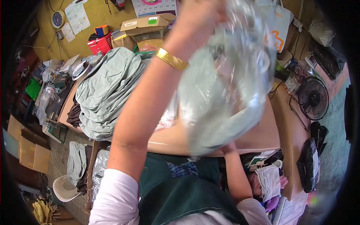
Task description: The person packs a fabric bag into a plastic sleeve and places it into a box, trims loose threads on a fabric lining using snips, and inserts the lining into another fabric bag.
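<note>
A clear plastic bag (255, 86) with a grey-green cloth item (202, 90) in it hangs over the table, blurred by motion. At the top edge of the view, my left hand (202, 15) is closed on the upper part of the bag; its fingertips are partly cut off. My right hand (227, 147) is low at the table's front edge, beside the bag's lower end, its fingers hidden behind it. Left of my left forearm lies a tall pile of similar grey-green cloth (108, 86). Another clear plastic piece (168, 116) lies on the table (165, 140).
Behind the pile are a red box (100, 45) and a cardboard box (146, 27). A black fan (313, 98) stands at the right. Clothes (268, 182) fill a space under the table's right side. A white stool (65, 187) is at the lower left.
</note>
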`<state>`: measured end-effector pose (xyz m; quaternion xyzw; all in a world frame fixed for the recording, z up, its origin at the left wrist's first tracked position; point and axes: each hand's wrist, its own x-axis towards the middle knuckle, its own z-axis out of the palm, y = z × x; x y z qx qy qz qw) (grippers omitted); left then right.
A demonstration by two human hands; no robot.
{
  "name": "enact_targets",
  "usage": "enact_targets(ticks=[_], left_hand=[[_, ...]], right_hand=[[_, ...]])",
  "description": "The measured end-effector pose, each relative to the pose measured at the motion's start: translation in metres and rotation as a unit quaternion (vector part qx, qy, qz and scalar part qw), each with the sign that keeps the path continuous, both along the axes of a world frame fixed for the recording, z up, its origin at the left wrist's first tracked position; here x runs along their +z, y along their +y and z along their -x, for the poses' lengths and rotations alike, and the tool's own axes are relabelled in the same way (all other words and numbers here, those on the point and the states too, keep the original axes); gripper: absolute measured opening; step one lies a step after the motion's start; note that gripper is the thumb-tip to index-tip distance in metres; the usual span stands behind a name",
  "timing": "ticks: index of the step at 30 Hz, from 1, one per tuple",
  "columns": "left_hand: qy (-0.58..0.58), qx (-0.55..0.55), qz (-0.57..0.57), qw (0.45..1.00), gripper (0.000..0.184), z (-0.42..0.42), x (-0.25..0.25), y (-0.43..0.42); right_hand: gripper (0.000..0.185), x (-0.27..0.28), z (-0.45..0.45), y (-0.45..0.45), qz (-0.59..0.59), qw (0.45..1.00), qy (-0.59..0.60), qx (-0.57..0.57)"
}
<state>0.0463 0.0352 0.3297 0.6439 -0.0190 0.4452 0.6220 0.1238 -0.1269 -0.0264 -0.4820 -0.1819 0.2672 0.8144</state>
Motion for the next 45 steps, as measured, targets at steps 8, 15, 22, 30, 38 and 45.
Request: enact_targets(ticks=[8, 15, 22, 30, 38, 45], left_hand=[[0.046, 0.126, 0.148, 0.98, 0.032, 0.136, -0.115, 0.084], [0.417, 0.041, 0.195, 0.887, 0.046, 0.211, -0.27, 0.066], [0.43, 0.111, 0.089, 0.892, 0.024, 0.166, -0.28, 0.082], [0.257, 0.484, -0.051, 0.835, 0.031, 0.167, -0.261, 0.065], [0.452, 0.246, -0.155, 0.843, 0.022, 0.173, -0.245, 0.054], [0.345, -0.244, 0.311, 0.851, 0.018, 0.154, -0.263, 0.058]], right_hand=[[0.064, 0.113, -0.084, -0.051, 0.08, 0.98, -0.011, 0.179], [0.044, 0.112, -0.135, -0.053, 0.372, 0.851, -0.367, 0.047], [0.055, 0.054, -0.077, 0.055, 0.484, 0.627, -0.61, 0.007], [0.058, 0.028, -0.082, 0.06, 0.475, 0.613, -0.631, 0.01], [0.056, 0.027, -0.082, 0.062, 0.483, 0.616, -0.622, 0.011], [0.056, 0.031, -0.08, 0.061, 0.485, 0.621, -0.615, 0.012]])
